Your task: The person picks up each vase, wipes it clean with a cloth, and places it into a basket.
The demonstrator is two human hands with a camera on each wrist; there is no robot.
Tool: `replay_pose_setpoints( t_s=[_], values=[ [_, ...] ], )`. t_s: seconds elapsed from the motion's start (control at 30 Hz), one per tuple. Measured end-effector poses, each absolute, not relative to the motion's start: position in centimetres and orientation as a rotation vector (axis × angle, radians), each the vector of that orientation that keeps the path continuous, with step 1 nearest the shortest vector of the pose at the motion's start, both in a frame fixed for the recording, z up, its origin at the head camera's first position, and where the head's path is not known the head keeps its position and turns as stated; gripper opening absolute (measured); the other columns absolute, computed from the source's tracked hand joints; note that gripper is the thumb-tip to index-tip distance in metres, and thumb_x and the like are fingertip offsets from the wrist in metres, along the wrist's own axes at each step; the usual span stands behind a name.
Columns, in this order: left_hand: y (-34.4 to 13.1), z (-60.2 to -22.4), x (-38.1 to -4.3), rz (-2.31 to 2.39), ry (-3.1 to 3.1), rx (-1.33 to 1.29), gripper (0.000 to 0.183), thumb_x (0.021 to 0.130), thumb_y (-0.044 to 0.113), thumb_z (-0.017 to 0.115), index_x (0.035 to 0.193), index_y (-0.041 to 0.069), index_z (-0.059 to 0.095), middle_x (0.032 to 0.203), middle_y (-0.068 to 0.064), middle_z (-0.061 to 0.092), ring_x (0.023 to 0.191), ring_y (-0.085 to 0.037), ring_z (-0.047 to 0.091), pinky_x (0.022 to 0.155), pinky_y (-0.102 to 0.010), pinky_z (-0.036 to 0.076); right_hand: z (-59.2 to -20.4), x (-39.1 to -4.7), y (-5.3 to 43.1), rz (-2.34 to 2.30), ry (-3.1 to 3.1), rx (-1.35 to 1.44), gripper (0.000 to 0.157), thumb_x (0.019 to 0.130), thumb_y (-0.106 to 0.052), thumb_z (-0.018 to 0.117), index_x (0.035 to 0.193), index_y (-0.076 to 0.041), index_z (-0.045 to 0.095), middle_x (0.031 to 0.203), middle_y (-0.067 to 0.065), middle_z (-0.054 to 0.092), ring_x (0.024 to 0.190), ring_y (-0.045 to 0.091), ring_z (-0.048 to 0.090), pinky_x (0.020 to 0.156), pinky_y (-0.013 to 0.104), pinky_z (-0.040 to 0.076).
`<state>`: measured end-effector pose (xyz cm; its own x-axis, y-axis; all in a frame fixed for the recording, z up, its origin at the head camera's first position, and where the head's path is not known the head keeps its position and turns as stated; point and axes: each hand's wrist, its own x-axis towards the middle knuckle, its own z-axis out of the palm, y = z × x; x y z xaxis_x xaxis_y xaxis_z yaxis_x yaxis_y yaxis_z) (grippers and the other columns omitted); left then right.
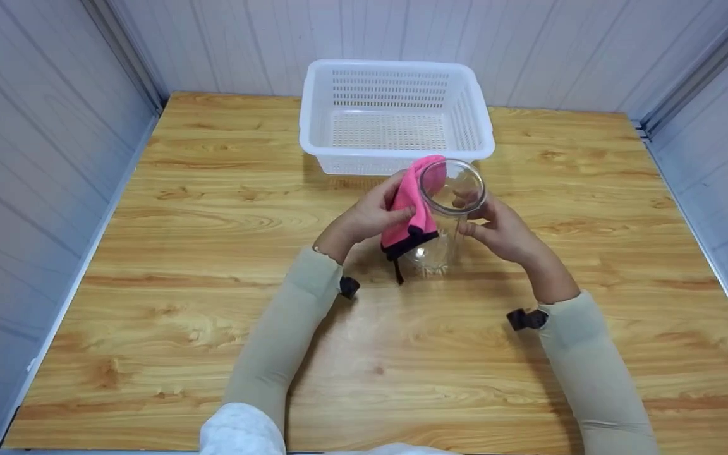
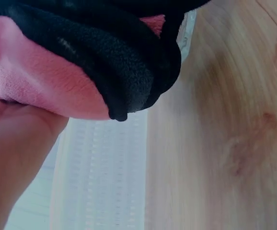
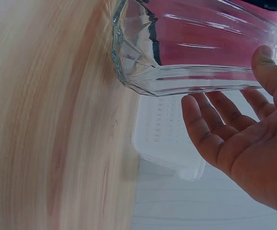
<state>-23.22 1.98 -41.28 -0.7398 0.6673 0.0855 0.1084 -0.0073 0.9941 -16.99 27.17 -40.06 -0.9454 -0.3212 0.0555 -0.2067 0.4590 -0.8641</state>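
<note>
A clear glass jar (image 1: 454, 224) with a round open mouth is held over the table, its mouth tipped toward the head camera. My right hand (image 1: 502, 232) grips its right side below the rim, thumb on the near side and fingers behind. On the opposite side my left hand (image 1: 373, 212) holds a pink cloth (image 1: 407, 196) with black edging against the glass. Part of the cloth shows through the faceted jar wall (image 3: 196, 76) in the right wrist view. The folded cloth (image 2: 52, 72) fills the top of the left wrist view and covers most of the jar there.
Just beyond the hands stands a white plastic basket (image 1: 395, 153) with slotted walls, near the back of the wooden table (image 1: 225, 253). Panelled walls (image 1: 237, 44) enclose the table at the back and both sides. Black straps with small devices (image 1: 525, 319) sit at the wrists.
</note>
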Motion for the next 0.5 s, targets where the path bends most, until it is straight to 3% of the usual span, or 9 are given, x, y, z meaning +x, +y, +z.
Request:
replay_pose_setpoints(
  t_s=[0.3,0.5],
  values=[
    [2.23,-40.99,-23.16,1.664,1.961,0.789,0.059,0.095,0.01,0.057,0.148,0.022,0.034,0.132,-0.007,0.054,0.116,-0.014,0.051,0.105,-0.031,0.042,-39.96,-16.99,27.29,-1.491,2.57,-0.444,0.054,0.091,-0.007,0.064,0.138,0.003,0.04,0.136,0.027,0.051,0.115,0.032,0.055,0.084,0.015,0.05],
    [1.92,-41.26,-23.52,1.499,2.076,0.832,0.074,0.091,0.013,0.064,0.152,0.026,0.025,0.139,-0.006,0.05,0.125,-0.016,0.048,0.111,-0.033,0.036,-40.07,-17.02,27.31,-1.46,2.579,-0.473,0.055,0.091,-0.011,0.065,0.139,0.001,0.041,0.137,0.024,0.051,0.115,0.033,0.055,0.085,0.015,0.048]
  ],
)
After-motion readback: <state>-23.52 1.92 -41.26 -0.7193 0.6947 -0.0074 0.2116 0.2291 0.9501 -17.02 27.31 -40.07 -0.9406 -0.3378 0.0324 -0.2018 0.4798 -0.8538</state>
